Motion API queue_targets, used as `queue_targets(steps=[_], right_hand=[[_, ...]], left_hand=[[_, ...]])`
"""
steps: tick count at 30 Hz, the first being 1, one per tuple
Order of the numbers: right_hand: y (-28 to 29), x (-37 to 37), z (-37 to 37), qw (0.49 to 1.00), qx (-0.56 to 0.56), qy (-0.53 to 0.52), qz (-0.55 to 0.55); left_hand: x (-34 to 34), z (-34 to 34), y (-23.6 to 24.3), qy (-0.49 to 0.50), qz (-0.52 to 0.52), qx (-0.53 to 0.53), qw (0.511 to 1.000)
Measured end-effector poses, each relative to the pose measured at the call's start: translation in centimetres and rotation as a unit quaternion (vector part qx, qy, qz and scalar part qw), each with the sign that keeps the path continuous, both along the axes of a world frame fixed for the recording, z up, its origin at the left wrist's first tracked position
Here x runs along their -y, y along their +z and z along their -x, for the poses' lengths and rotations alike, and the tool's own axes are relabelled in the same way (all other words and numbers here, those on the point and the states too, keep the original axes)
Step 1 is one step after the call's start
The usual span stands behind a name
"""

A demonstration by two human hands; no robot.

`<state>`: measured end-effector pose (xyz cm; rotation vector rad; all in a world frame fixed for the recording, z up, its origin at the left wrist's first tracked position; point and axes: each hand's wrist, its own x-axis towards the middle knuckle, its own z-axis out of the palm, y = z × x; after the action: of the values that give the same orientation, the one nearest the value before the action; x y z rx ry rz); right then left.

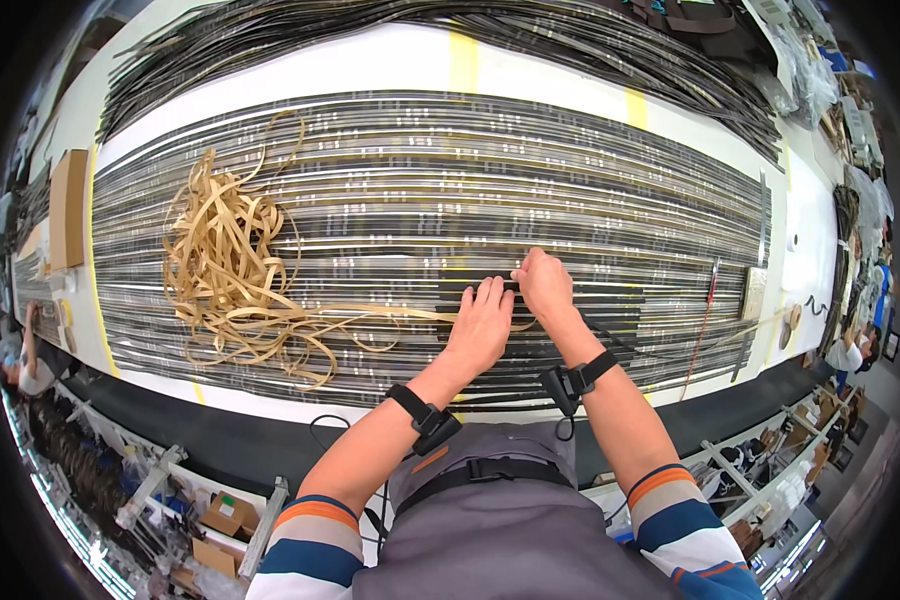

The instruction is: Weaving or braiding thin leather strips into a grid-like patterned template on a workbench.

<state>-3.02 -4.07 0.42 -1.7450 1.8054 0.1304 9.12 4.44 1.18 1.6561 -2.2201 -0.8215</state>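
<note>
Many long dark strips [370,180] with small white marks lie side by side across the white table. My left hand [482,318] rests on them with its fingers stretched out flat. A tan ribbon [410,313] runs in from the left to this hand, and a short loop of it shows between my two hands. Just to the right, my right hand [547,288] is closed, with fingertips pinched together low over the strips; what they hold, if anything, is hidden. Shorter black strips [610,310] lie crosswise on top around both hands.
A loose tan ribbon heap [228,235] covers the left part of the strips. More dark strips [390,18] are bunched along the far edge. At the right lie a red-and-black tool [713,282] and a tape roll [792,318]. A cardboard box [68,208] stands far left.
</note>
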Motion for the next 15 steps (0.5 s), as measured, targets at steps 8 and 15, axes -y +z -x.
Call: queue_targets(steps=[8,15], right_hand=[[-0.7,0.1,0.4,0.999,-0.027,0.014,-0.02],[1.1,1.0,3.7,0.997,-0.001,0.053,-0.06]], left_hand=[[0.0,1.2,-0.7,0.014,-0.024,0.091,0.995],[0.4,2.1,-0.5,-0.003,-0.041,0.181,0.983]])
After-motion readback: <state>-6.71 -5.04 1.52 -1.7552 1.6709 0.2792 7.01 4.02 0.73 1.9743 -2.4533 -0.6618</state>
